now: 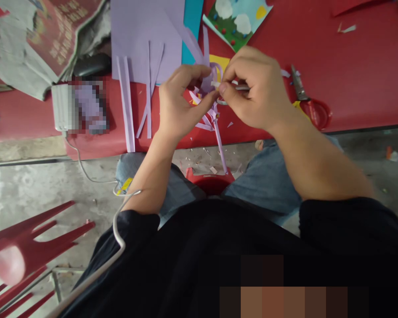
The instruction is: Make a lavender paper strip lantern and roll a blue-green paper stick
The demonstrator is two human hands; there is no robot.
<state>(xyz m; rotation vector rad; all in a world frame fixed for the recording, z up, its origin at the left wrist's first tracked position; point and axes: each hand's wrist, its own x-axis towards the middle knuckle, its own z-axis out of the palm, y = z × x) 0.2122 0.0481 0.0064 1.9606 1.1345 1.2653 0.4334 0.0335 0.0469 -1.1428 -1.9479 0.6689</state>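
Note:
My left hand [182,99] curls its thumb and index finger round purple paper strips [215,68], partly hidden by the fingers. Close beside it, my right hand [255,88] pinches a small white strip [215,84], its thumb tip nearly meeting my left thumb. What the white strip is made of is too blurred to tell. Below the hands is a tangle of folded purple paper [214,114] with a thin purple paper stem [220,148] reaching past the table edge. Behind the fingers a piece of yellow paper [219,60] shows in part.
Scissors [303,99] lie right of my right hand on the red table [361,79]. Purple sheets [142,31], cut strips [126,106], a painted card [235,22] and a black mouse [92,65] are about. A white cable [119,225] crosses my left arm. A red stool [16,251] stands left.

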